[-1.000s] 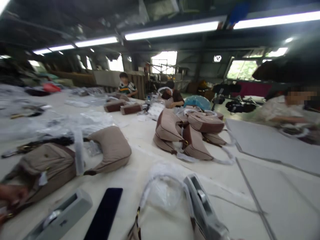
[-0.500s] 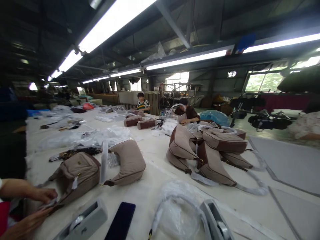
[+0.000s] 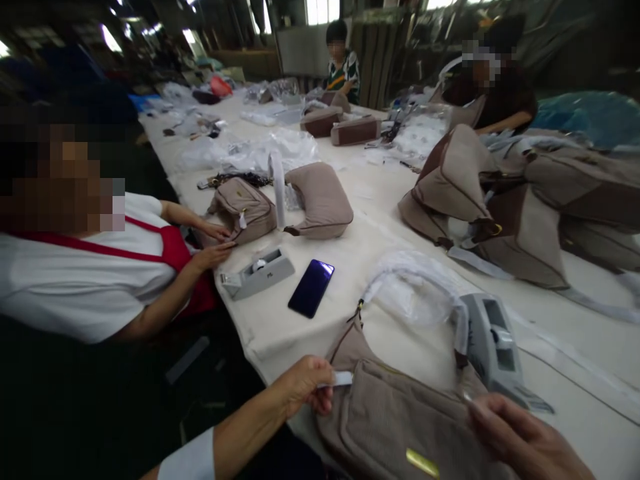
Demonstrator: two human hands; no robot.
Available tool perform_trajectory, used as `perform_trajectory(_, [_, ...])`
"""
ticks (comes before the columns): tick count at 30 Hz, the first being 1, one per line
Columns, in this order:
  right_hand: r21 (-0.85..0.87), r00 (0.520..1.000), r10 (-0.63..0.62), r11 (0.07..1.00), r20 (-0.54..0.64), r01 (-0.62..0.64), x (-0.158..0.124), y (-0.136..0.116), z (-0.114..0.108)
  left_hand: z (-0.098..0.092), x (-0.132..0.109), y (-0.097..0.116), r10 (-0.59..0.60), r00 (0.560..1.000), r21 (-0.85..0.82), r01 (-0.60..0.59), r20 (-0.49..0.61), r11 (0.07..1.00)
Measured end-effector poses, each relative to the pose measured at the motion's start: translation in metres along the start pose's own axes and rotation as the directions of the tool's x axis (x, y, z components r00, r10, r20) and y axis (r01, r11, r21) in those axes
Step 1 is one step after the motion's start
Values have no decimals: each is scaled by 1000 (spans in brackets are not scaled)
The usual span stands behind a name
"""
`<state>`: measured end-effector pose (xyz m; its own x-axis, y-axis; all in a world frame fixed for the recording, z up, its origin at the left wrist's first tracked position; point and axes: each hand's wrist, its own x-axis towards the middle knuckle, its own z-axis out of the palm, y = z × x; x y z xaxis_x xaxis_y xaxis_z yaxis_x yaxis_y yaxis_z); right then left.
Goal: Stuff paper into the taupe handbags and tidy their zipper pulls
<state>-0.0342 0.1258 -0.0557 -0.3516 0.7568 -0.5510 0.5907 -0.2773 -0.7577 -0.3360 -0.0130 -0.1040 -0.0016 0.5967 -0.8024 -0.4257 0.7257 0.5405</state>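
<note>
In front of me a taupe handbag [image 3: 390, 420] lies at the table's near edge, with a gold plate on its front and its strap [image 3: 415, 263] wrapped in white film. My left hand [image 3: 311, 387] is closed in a pinch on a white strip [image 3: 343, 379] at the bag's upper left side. At the bag's right side, the fingers of my right hand [image 3: 520, 427] are pressed together; a small shiny bit shows at their tips, too small to name. Just beyond the right hand stands a grey tape dispenser [image 3: 493, 340].
A dark phone [image 3: 311, 288] and a second tape dispenser [image 3: 260, 273] lie to the left. A co-worker in a red apron [image 3: 175, 250] handles another taupe bag [image 3: 245, 210]. Several bags [image 3: 525, 227] are piled at right. Two more people sit farther back.
The view has tilted down and swung left. My two hands and the handbag at the near edge have come into sight, as has more of the co-worker at left.
</note>
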Motion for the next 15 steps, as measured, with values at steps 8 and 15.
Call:
perform_trajectory(8, [97,929,66,989,365,-108,14,-83,136,5,-3,4,17,1000,-35,-17,7,999])
perform_trajectory(15, [19,892,304,944,335,-329,20,-75,162,7,-4,5,34,999,-10,-34,-5,999])
